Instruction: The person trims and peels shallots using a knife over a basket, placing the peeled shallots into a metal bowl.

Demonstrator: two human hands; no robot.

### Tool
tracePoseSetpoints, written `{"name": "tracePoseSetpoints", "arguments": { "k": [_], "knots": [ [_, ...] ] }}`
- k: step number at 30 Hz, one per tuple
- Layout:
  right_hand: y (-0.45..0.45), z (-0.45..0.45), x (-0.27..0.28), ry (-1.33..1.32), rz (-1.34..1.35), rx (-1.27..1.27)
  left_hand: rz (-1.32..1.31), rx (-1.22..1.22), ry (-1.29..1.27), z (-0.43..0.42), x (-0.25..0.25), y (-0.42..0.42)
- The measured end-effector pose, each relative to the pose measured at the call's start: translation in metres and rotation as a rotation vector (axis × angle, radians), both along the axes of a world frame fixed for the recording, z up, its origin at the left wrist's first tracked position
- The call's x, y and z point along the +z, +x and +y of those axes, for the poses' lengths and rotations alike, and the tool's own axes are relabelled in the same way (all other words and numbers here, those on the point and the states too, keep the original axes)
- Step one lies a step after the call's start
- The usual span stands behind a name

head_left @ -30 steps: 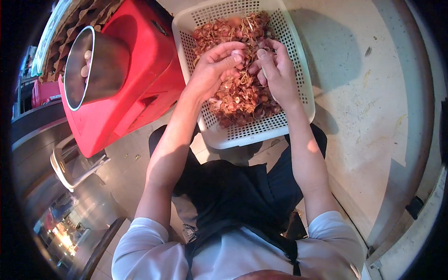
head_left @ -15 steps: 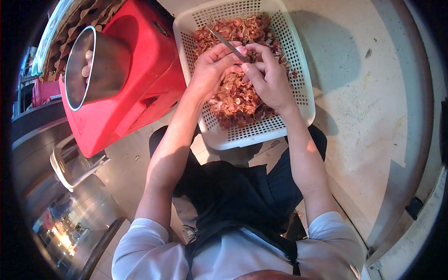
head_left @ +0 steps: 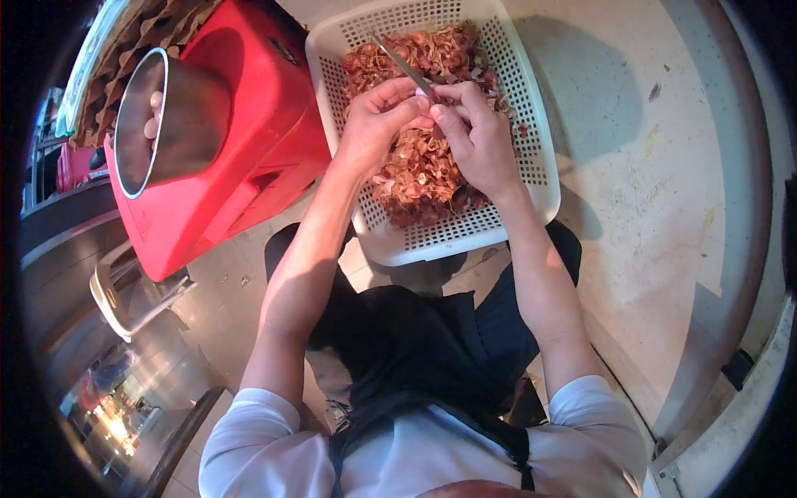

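Observation:
A white perforated basket (head_left: pixel 538 158) holds a heap of reddish-brown papery skins (head_left: pixel 415 170). Over the heap, my left hand (head_left: pixel 382 120) pinches a small pinkish bulb (head_left: pixel 422 94), mostly covered by fingers. My right hand (head_left: pixel 477 137) is closed on a knife (head_left: pixel 400 62), its blade pointing up and to the left across the bulb. The fingertips of both hands meet at the bulb. The knife's handle is hidden in my right hand.
At the left, a metal pot (head_left: pixel 195 116) with a few pale round pieces (head_left: pixel 151 128) rests on a red plastic stool (head_left: pixel 274 108). Brown egg trays (head_left: pixel 124 62) stand behind it. A pale curved surface lies at the right.
My right hand has moved left to my left hand, and the knife blade has swung into view across the bulb. Since half a second ago the hands have shifted only slightly.

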State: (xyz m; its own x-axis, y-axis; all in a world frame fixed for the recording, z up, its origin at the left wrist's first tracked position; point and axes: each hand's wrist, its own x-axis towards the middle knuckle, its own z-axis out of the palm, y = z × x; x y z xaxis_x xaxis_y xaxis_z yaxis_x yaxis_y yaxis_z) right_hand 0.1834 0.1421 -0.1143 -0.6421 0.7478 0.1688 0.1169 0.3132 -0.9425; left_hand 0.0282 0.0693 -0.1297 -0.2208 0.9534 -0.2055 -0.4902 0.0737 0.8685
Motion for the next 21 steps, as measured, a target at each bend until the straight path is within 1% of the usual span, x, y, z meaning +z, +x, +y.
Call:
{"name": "tracePoseSetpoints", "arguments": {
  "k": [3, 5, 12, 17, 21],
  "knots": [
    [0.0003, -0.001, 0.005, -0.105, 0.046, 0.011, -0.011, 0.028, 0.01, 0.0009, 0.0001, 0.0017],
    [0.0007, 0.0013, 0.0023, -0.114, 0.06, 0.012, -0.009, 0.033, 0.012, 0.001, 0.0019, 0.0024],
    [0.0057, 0.0076, 0.0054, -0.29, 0.07, 0.034, -0.032, -0.007, 0.036, 0.0014, 0.0024, 0.0013],
    [0.0045, 0.0067, 0.0068, -0.299, 0.079, 0.026, -0.104, -0.023, 0.072, 0.0005, 0.0001, -0.0004],
    [0.0052, 0.0049, 0.0101, -0.323, 0.056, 0.025, -0.049, 0.0, 0.005, 0.0009, 0.0046, 0.002]
  ]
}}
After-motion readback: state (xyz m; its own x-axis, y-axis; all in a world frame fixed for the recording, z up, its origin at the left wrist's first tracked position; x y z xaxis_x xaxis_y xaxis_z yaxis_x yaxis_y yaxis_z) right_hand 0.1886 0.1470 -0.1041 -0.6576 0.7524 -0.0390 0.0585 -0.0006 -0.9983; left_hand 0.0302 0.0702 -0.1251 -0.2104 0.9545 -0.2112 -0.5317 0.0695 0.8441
